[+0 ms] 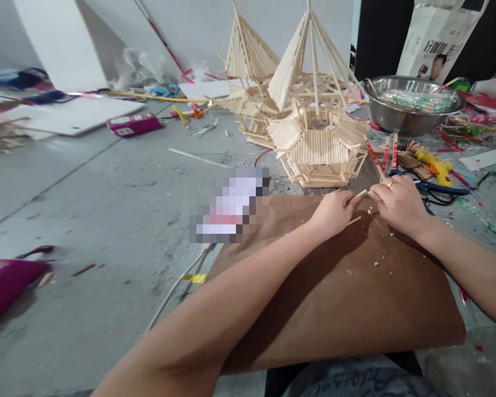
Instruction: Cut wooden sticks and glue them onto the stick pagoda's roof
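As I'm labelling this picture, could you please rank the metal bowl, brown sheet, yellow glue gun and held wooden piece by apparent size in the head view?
1. Brown sheet
2. Metal bowl
3. Yellow glue gun
4. Held wooden piece, visible part only

Cool, moderate light here, fairly even over the grey floor [128,215], seemingly from overhead. And there's a dark, soft-edged shadow across the brown sheet [380,314] at five o'clock! Glints on the metal bowl [391,117] at two. Both hands [334,212] read slightly soft; coarse pixels mask the phone [233,204] at centre; outer edges look stretched, smeary towards nine.
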Motion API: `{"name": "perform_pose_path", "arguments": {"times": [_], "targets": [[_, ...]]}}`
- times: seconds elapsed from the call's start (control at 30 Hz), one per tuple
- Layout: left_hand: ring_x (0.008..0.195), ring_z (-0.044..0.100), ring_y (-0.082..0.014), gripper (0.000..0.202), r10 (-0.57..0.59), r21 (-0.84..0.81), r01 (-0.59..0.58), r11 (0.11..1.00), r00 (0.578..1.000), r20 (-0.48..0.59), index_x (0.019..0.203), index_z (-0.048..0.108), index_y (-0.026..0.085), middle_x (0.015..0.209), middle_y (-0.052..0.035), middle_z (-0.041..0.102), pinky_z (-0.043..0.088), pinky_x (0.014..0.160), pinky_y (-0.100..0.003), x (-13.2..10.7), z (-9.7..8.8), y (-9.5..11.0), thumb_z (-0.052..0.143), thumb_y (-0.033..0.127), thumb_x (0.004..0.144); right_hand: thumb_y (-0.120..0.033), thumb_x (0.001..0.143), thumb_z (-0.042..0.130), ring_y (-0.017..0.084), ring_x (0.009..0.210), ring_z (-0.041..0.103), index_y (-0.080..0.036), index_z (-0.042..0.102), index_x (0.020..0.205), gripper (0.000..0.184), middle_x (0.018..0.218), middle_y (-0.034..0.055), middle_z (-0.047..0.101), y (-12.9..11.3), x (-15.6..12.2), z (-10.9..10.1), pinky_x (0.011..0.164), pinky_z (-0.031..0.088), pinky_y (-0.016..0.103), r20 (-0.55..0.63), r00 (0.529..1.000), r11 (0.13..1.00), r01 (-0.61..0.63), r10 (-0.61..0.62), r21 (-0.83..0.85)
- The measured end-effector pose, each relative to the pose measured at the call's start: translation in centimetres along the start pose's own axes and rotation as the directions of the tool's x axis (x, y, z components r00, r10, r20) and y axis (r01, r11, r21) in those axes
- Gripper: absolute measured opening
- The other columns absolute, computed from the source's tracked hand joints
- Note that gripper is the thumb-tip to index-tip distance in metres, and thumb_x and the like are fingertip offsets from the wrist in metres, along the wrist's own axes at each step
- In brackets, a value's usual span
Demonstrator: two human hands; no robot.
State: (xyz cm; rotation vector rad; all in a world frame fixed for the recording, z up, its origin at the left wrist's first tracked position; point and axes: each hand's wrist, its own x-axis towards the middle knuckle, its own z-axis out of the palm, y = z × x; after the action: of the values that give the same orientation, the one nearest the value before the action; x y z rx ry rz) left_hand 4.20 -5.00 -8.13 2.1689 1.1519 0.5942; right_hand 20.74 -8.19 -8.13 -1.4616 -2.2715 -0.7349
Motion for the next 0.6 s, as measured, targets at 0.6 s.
{"name": "perform_pose_path", "arguments": {"times": [0.6], "targets": [[0.053, 0.038, -0.0094, 0.034, -0.049, 0.025, 0.049, 0.998, 0.999, 0.023, 0.056, 0.048, 0.014, 0.053, 0.0009, 0.047, 0.026, 0.053, -0.024, 0.00, 0.12, 0.39, 0.041, 0.034, 0.083, -0.025, 0.085, 0.042, 0.018, 0.063, 0.041, -0.018, 0.059, 0.063, 0.029, 0.058, 0.0051, 0.055, -0.56, 0.09, -0.05, 0.061, 0.021, 0.032, -0.036, 0.999, 0.995, -0.006, 0.003, -0.095]]}}
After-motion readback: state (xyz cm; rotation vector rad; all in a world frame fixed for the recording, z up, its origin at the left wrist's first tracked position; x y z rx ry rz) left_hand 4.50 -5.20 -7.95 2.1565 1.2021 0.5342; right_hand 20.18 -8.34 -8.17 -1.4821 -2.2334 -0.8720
